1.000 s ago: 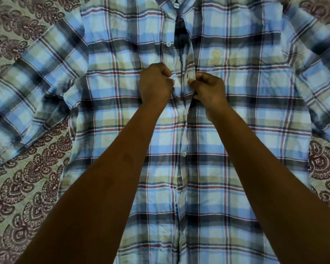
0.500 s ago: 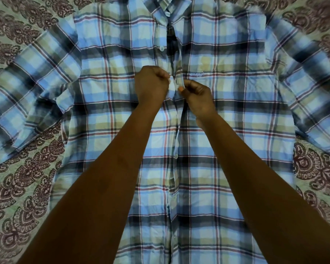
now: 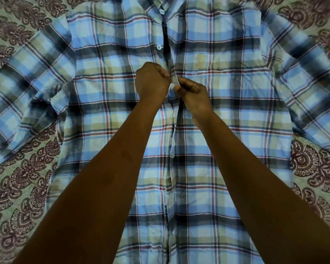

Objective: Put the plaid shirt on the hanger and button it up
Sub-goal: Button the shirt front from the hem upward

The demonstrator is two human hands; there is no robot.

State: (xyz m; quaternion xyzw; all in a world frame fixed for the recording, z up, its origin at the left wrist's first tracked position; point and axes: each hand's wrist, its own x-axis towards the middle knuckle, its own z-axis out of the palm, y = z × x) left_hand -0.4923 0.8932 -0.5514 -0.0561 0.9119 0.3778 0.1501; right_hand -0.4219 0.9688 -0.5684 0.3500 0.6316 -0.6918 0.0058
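The plaid shirt (image 3: 227, 115), blue, green and white with dark red lines, lies face up and spread flat, sleeves out to both sides. Its front is closed from mid-chest down, where one button (image 3: 172, 155) shows. Above my hands the placket gapes dark, with a loose button (image 3: 159, 47) beside it. My left hand (image 3: 151, 80) grips the left front edge at chest height with curled fingers. My right hand (image 3: 193, 92) pinches the right placket edge, touching the left hand. The hanger is hidden; I cannot see any part of it.
The shirt rests on a pale green bedspread (image 3: 23, 187) printed with dark red paisley shapes, visible at both sides and the top corners. The collar (image 3: 161, 4) reaches the top edge of the view. My forearms cross the lower shirt.
The view has shifted so the shirt sits lower in frame. Both hands stay at the same chest button spot; the right hand's fingers have closed in on the placket edge against the left.
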